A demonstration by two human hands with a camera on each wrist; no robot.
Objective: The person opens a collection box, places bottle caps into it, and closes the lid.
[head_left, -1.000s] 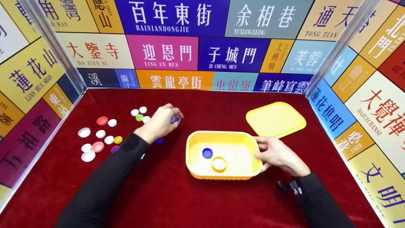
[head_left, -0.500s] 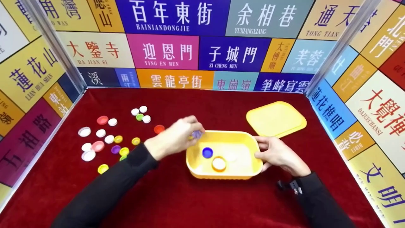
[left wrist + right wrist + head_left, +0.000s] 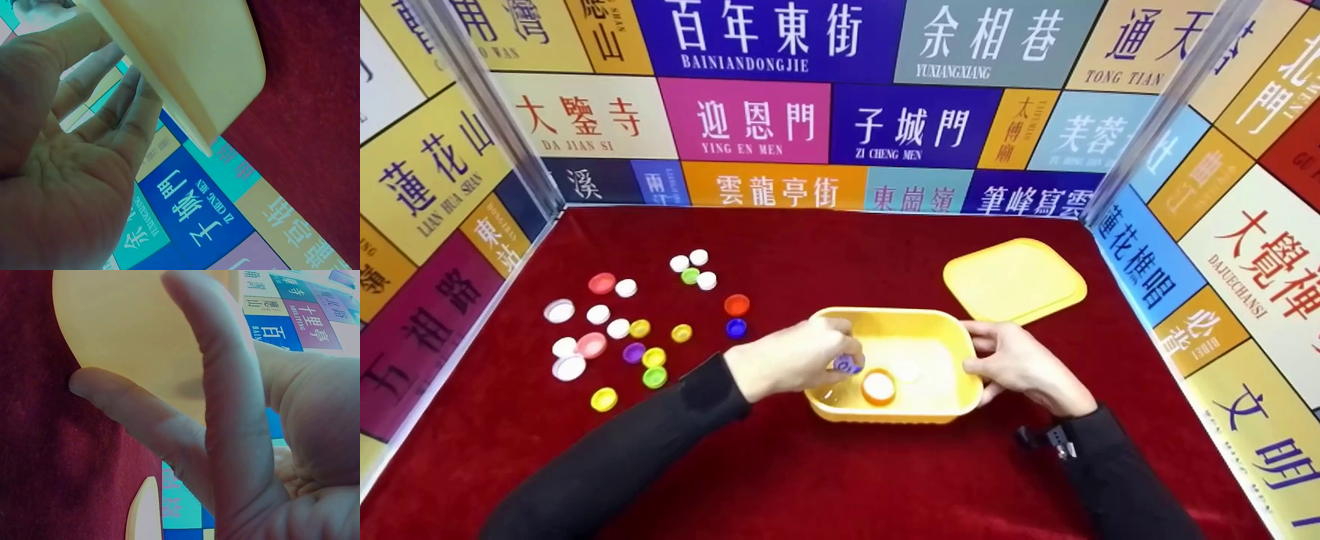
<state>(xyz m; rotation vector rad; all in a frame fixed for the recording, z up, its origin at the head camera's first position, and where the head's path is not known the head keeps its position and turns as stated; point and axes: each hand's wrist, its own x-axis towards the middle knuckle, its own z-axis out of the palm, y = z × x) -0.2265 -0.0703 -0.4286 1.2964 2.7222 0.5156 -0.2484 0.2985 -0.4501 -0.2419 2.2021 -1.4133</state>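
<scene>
My left hand [image 3: 810, 356] reaches over the left wall of the yellow plastic box [image 3: 922, 337], pinching a purple bottle cap [image 3: 846, 364] low inside it. An orange-rimmed cap with a white middle [image 3: 878, 387] lies on the box floor beside those fingertips. At the box's right end, my right hand [image 3: 1024, 367] grips the wall, thumb at the rim. The right wrist view has its thumb and a finger [image 3: 140, 413] against the box wall [image 3: 129, 320]. In the left wrist view the box wall [image 3: 208, 62] hides the left fingertips and the cap.
A yellow lid [image 3: 1015, 281] lies behind the box to the right. Several loose caps are spread on the red cloth at the left, among them a red cap [image 3: 736, 304] and a blue cap [image 3: 736, 328]. Printed panels [image 3: 750, 124] wall the table's back and sides.
My left hand has carried the purple cap from the cloth rightward over the rim and down into the box. The right hand and box have stayed put.
</scene>
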